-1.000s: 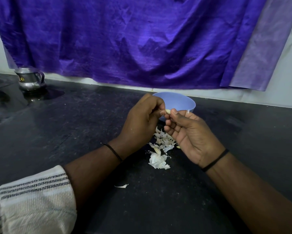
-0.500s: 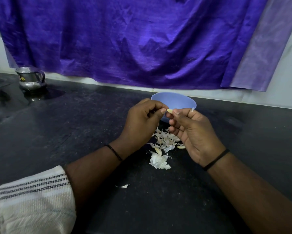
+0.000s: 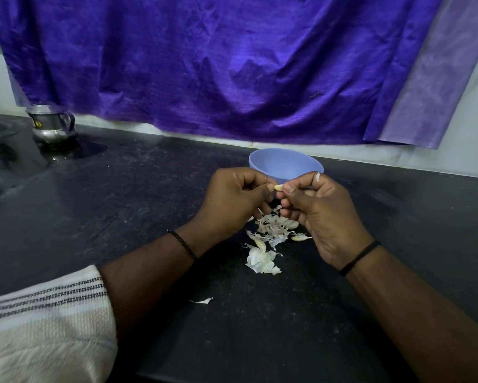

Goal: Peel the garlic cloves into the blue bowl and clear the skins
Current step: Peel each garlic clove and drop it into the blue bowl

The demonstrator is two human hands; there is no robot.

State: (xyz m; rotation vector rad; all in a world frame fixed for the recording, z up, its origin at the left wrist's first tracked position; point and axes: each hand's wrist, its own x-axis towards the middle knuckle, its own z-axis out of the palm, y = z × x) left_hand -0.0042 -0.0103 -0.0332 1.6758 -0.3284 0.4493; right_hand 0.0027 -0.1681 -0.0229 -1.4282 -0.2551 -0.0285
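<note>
Both hands meet just in front of the blue bowl [image 3: 284, 163], above the black counter. A small pale garlic clove [image 3: 278, 187] shows between them; my left hand [image 3: 232, 200] pinches one end and my right hand [image 3: 320, 214] pinches the other with curled fingers. A scrap of white skin clings to a right fingertip. Below the hands lies a heap of white garlic skins [image 3: 271, 233] with a few loose cloves among them, and a bigger clump of skins [image 3: 261, 261] nearer me. The bowl's inside is hidden from this angle.
A single stray skin [image 3: 202, 300] lies on the dark counter [image 3: 121, 217] close to my left forearm. A steel jug [image 3: 51, 124] stands far left by a sink edge. Purple cloth [image 3: 232, 64] hangs on the back wall. A striped towel [image 3: 47, 327] covers the lower left corner.
Both hands have turned slightly and drawn closer together round the clove; the right hand has rolled so its back faces me. The skins and bowl have not moved.
</note>
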